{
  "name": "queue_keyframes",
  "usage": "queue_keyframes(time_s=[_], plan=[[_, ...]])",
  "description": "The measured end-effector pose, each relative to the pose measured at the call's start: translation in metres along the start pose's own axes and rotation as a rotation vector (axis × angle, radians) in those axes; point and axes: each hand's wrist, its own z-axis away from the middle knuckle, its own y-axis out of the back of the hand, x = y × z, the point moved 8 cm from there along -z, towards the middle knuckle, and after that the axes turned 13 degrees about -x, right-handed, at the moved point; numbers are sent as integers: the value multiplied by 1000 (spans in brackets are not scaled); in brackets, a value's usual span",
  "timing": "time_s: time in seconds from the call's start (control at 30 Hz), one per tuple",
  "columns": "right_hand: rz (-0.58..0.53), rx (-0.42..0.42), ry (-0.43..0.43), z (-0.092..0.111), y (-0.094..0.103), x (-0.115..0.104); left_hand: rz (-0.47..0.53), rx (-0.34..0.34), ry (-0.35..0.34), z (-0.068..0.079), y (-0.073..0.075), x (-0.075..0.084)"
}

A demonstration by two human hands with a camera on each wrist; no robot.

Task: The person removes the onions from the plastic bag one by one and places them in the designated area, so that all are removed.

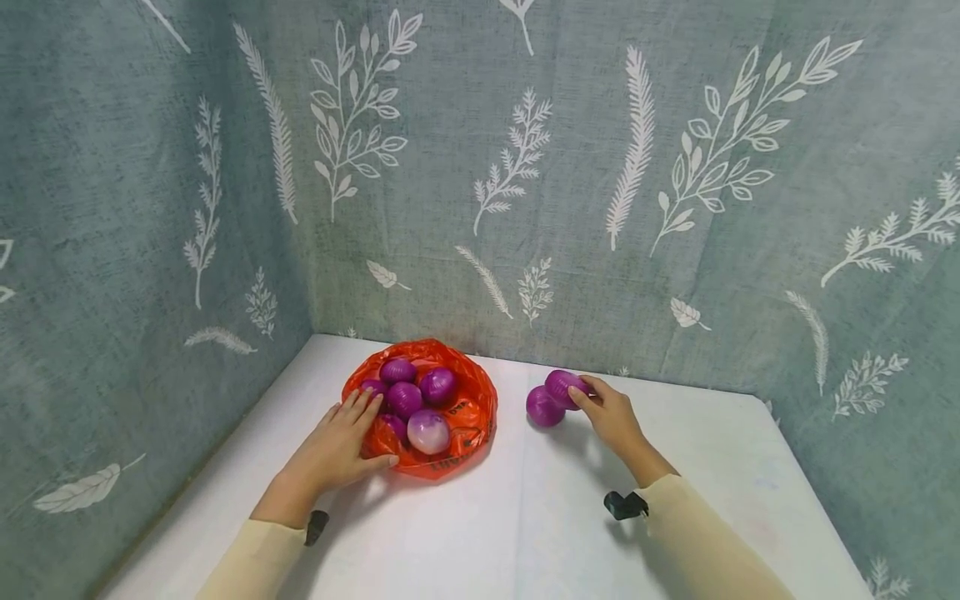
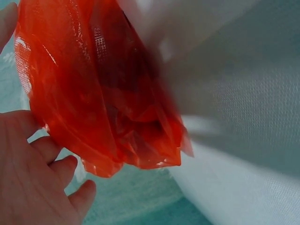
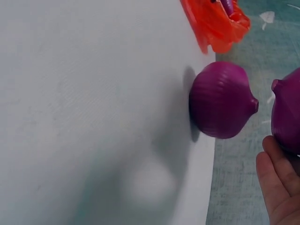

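Nearest the camera, a left sleeve (image 1: pixel 243 567) and a right sleeve (image 1: pixel 708 542), both cream, are framing the lower part of the head view. At the left, the left hand (image 1: pixel 336 446) is resting against a red plastic bag (image 1: pixel 480 392); its fingers are lying straight and spread wide, with their tips over the rim beside the onions (image 1: pixel 405 400) and the thumb along the near edge. The bag is standing wide-mouthed on a white table (image 1: pixel 465 542), before a leaf-patterned cloth (image 1: pixel 442 183), and is holding at least six onions, a paler one (image 1: pixel 429 432) sitting at the front. To the right, well apart from the bag, a loose onion (image 1: pixel 545 408) is resting on the table. Farthest right, the right hand (image 1: pixel 611 417) is pinching a held onion (image 1: pixel 566 389), thumb and fingers closing narrowly about it; the right wrist view is showing a gap between this onion and the loose one. By judgement, the step in hand is the moving of one onion by itself, though its direction is not showing. The next move is probably calling for a firm pinch, a path clear of the loose onion, and a left hand steadying the bag's mouth.
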Motion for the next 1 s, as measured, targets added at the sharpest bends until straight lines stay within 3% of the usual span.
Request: queue_keyframes(time_s=[0.57,1.0], plan=[[54,5,-35,8,19,25,-6,-19,16,-5,-2,1],[105,6,-55,9,19,50,-17,-5,2,-6,-3,2]])
